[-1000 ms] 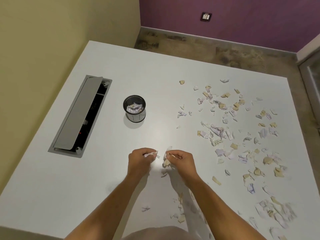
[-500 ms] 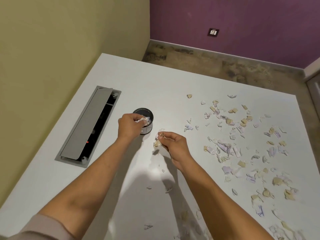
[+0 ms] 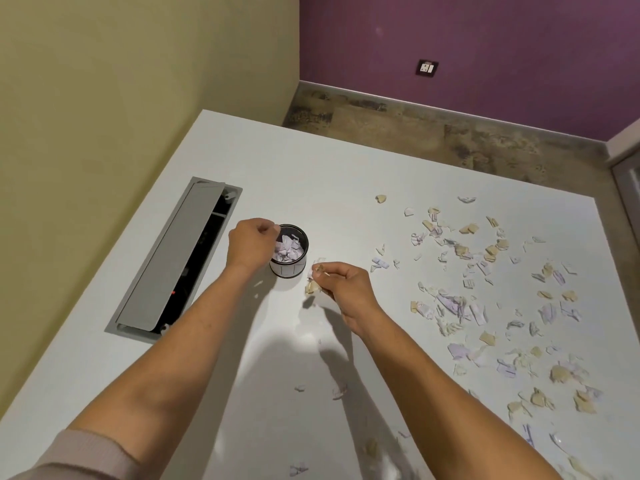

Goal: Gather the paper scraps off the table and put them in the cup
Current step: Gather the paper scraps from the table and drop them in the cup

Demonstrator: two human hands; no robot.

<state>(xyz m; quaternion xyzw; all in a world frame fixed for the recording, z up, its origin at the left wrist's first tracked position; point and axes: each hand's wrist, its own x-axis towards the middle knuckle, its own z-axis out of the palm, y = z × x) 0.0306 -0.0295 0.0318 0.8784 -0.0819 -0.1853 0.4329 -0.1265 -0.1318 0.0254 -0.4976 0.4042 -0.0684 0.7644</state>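
A small black cup point(image 3: 290, 269) stands on the white table point(image 3: 311, 174), holding white and lilac paper scraps point(image 3: 288, 249). My left hand point(image 3: 252, 244) hovers at the cup's left rim with fingers curled; I see no paper in it. Just right of the cup and slightly above the table, my right hand point(image 3: 341, 287) pinches a bunch of beige and white scraps point(image 3: 314, 283). Many more torn scraps point(image 3: 457, 303) lie scattered over the table's right half.
A grey cable hatch point(image 3: 173, 258) with its lid raised is set into the table to the left of the cup. A few stray scraps point(image 3: 337, 393) lie near the front edge between my arms. The table's far edge meets the floor beyond.
Both hands carried scraps from the table's front up to the cup. The left hand's scraps are no longer visible in its fingers; the right hand has drawn closer to the cup.
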